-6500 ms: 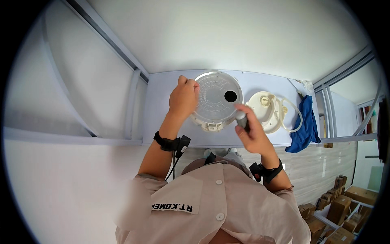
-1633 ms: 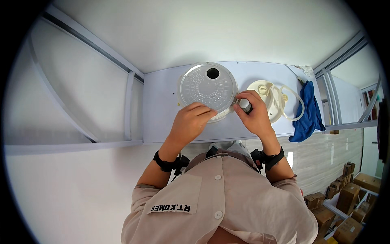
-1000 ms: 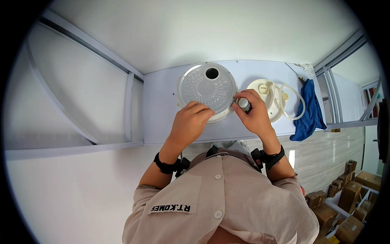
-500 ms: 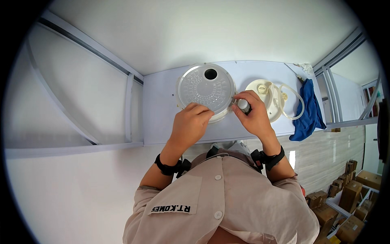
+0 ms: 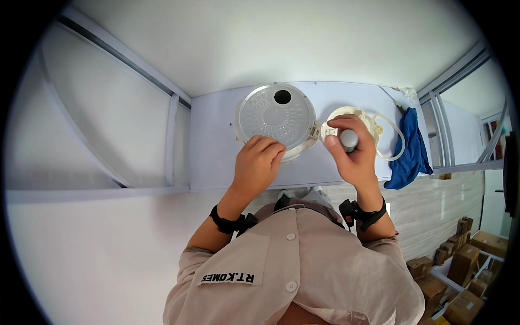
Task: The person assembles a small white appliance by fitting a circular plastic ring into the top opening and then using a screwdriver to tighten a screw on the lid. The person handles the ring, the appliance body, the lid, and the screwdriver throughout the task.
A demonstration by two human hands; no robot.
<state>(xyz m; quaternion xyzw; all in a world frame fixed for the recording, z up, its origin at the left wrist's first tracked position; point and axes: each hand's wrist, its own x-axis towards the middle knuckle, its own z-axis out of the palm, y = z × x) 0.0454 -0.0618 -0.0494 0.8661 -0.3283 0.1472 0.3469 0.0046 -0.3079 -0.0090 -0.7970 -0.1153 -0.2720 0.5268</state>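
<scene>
A round unit with an embossed silver metal top (image 5: 271,122) and a dark hole near its far edge sits on the table. My left hand (image 5: 257,163) rests at its near rim, fingers bent and pressed together; whatever they pinch is hidden. My right hand (image 5: 362,157) is closed round a hand tool (image 5: 349,140), of which only the grey rounded handle end shows clearly. This hand is right of the metal top, apart from it, above a cream round lid (image 5: 337,115) that it partly covers. A pale lug (image 5: 316,131) sticks out from the unit's right side.
A pale hose (image 5: 402,142) loops out from the cream lid. Beyond it a blue cloth (image 5: 410,154) hangs over the right front edge of the white table (image 5: 214,157). Metal framing stands at both ends; cardboard boxes (image 5: 463,265) are on the lower right.
My right hand has moved right, away from the unit's side lug, carrying the tool over the cream lid. My left hand stays near the rim, almost unmoved.
</scene>
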